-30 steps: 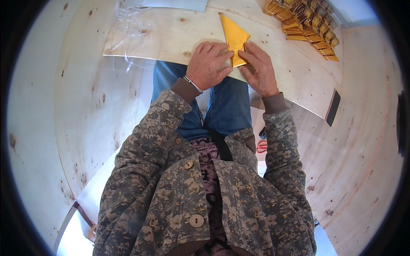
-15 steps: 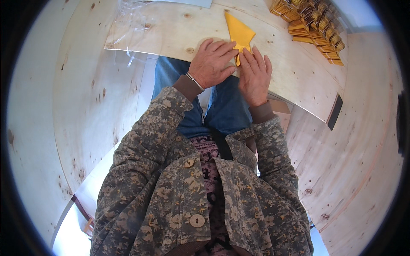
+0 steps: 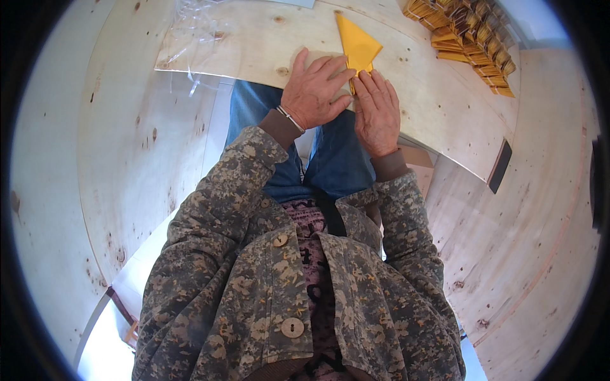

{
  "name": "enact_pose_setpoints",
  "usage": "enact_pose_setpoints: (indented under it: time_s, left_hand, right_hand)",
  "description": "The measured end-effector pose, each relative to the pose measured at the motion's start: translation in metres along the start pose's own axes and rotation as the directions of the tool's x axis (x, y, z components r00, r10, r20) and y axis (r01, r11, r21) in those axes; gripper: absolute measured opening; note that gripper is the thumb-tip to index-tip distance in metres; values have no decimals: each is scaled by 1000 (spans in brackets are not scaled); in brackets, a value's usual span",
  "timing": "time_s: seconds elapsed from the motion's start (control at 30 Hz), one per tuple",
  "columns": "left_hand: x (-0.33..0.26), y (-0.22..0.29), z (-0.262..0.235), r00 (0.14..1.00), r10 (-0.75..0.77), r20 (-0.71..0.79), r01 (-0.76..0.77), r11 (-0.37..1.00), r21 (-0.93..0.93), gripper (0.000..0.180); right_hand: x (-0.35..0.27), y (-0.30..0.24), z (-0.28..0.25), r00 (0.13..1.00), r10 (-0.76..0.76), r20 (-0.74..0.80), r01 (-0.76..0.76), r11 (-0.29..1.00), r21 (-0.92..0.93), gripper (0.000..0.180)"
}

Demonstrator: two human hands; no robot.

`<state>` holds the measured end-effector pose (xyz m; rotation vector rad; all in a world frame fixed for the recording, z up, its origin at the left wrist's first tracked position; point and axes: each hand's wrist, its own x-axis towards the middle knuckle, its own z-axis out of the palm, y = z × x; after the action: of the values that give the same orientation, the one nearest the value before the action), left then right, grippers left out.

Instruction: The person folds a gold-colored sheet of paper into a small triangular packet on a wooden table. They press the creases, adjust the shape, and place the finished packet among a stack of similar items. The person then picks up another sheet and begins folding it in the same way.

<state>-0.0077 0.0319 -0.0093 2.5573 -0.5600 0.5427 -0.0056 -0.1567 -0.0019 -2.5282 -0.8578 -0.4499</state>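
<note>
A piece of folded yellow paper [image 3: 360, 46] lies on the plywood table [image 3: 254, 54], its wide pointed end away from me and its narrow folded end at my fingers. From the left, my left hand [image 3: 316, 89] rests its fingertips on the narrow part, fingers stretched and apart, thumb reaching toward the paper's near end. On the other side, my right hand [image 3: 378, 111] lies with its fingers extended close together, tips pressing the paper's folded edge. Both hands are open, palms down. My fingers hide part of the near end.
Several bundles of folded yellow paper pieces [image 3: 467, 44] stand at the far right of the table. Crumpled clear plastic [image 3: 194, 32] lies at the far left. A dark strip [image 3: 500, 166] sits at the table's right corner, and a cardboard box [image 3: 419, 166] is under the near edge.
The narrow end of the paper looks shorter and more folded. My right fingers have slid slightly toward me and lie closer together. My left hand has barely moved.
</note>
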Motion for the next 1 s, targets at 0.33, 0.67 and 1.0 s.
enact_pose_setpoints:
  time_s: [0.33,0.67,1.0]
  left_hand:
    - [0,-2,0,1000,6,-15,-6,999,-37,48]
    - [-1,-5,2,999,16,31,-15,999,-33,50]
    - [0,-3,1,1000,-1,26,2,1000,-30,47]
  right_hand:
    - [-1,2,2,1000,-11,-1,11,1000,-11,40]
    - [1,2,1,1000,-23,-18,23,1000,5,40]
    - [27,11,-11,996,-33,88,15,981,194,32]
